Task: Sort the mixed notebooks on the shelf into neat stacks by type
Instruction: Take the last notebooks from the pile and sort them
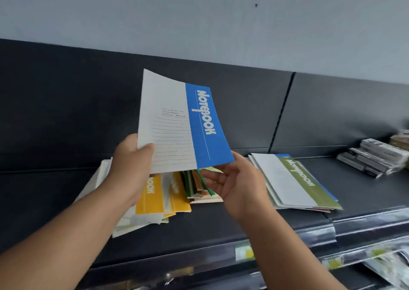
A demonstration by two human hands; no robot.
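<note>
Head view puts the blue notebook [177,123] at centre, raised upright above the shelf [221,225], its small printed text too blurred to read. The left hand [130,163] pinches its lower left corner, thumb on the cover and fingers hidden behind. The right hand [239,183] sits palm-up under the lower right corner, fingers loosely curled; whether it grips the cover cannot be told. Below, a fanned mixed pile [155,203] of yellow, green and orange notebooks is partly covered by both hands. Just right lies a green-topped stack [294,183]. Grey booklets [371,156] are cut off at the far right edge.
</note>
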